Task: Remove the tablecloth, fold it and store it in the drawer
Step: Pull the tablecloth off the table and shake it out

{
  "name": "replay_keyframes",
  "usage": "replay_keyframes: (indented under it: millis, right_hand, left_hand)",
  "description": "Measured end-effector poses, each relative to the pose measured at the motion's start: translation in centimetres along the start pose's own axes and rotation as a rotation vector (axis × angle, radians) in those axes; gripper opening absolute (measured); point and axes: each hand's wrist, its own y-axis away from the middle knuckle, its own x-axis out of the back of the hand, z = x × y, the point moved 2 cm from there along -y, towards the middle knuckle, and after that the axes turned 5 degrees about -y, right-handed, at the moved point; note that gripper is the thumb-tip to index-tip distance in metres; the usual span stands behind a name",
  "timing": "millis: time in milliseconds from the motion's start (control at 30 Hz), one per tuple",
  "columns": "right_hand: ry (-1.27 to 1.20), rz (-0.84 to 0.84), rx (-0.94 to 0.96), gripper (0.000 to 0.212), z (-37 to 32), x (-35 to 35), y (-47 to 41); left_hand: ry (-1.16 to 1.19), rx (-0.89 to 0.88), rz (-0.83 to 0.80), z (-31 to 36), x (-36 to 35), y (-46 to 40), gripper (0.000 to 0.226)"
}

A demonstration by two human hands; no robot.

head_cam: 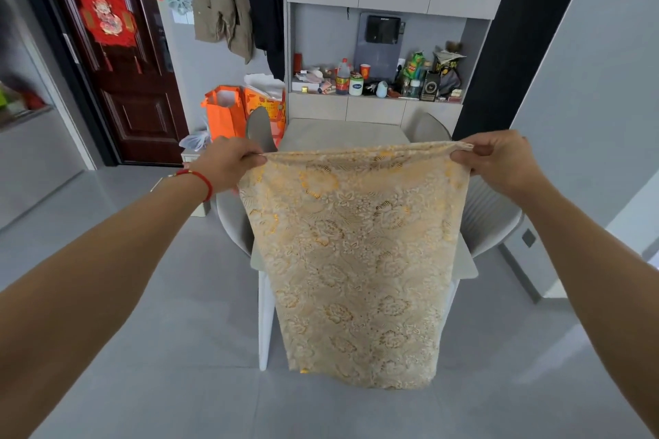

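A cream tablecloth (356,260) with a gold flower pattern hangs in the air in front of me, folded over and stretched along its top edge. My left hand (228,164) pinches the top left corner and my right hand (499,157) pinches the top right corner, both arms held out. The cloth's lower end dangles free, above the floor. Behind the cloth stands the bare grey dining table (338,134), mostly hidden by it. No drawer shows as open; flat cabinet fronts (374,109) sit beyond the table.
Grey chairs (233,224) flank the table on both sides. Orange shopping bags (228,110) stand at the back left near a dark red door (135,89). A cluttered shelf niche (374,78) lies behind the table. Grey tiled floor (178,349) spreads around me.
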Motion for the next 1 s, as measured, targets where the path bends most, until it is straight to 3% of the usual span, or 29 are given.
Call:
replay_keyframes:
  millis: [200,400,500,633,867,1000]
  right_hand:
    - [-0.190,0.012,-0.126,0.023,1.2,-1.1,-2.0]
    - [-0.239,0.067,-0.145,0.013,5.0,-1.4,-8.6]
    - [-0.197,0.086,-0.130,0.010,9.1,-2.6,-14.6]
    - [-0.190,0.026,-0.181,0.021,18.1,-6.1,-23.7]
    - [-0.186,-0.052,-0.346,0.040,30.1,-13.5,-38.9]
    - [-0.330,-0.112,-0.490,0.032,36.0,-19.2,-46.7]
  left_hand:
    - [0.107,-0.068,-0.082,-2.4,-0.6,-4.2,0.014]
    - [0.354,-0.040,-0.011,-3.8,-2.0,-13.5,0.013]
    - [0.417,0.024,-0.011,-4.1,-4.1,-20.1,0.011]
    - [0.505,0.153,-0.087,-5.5,-9.0,-29.1,0.008]
    - [0.126,0.357,-0.085,-7.4,-17.8,-45.8,0.014]
    - [-0.139,0.414,-0.058,-9.0,-23.0,-55.0,0.020]
